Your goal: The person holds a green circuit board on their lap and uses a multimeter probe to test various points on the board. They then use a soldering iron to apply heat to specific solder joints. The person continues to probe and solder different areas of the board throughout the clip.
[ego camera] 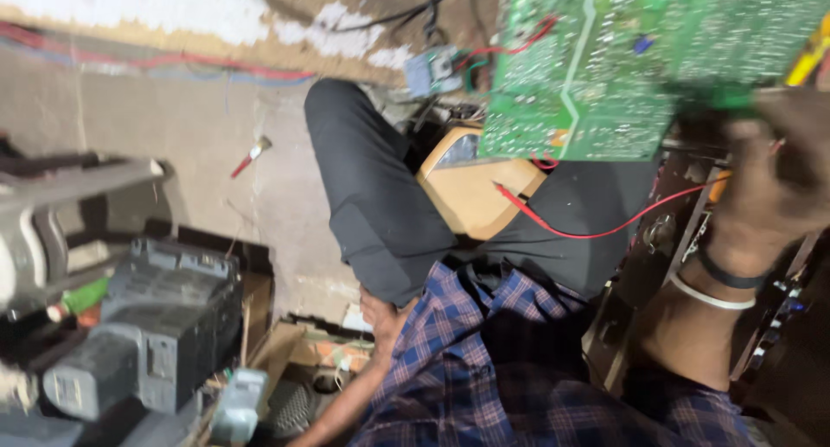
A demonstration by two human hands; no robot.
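We hold the green circuit board (605,67) up by its right edge in our right hand (769,170), fingers closed on it, above the yellow meter (471,192) on our lap; our left hand (380,313) rests open beside our knee, over the grey concrete floor (173,118) with its crumbling plaster wall (156,10)

A bare grey concrete floor (173,153) meets a wall (130,6) with flaking white plaster, dimly lit.
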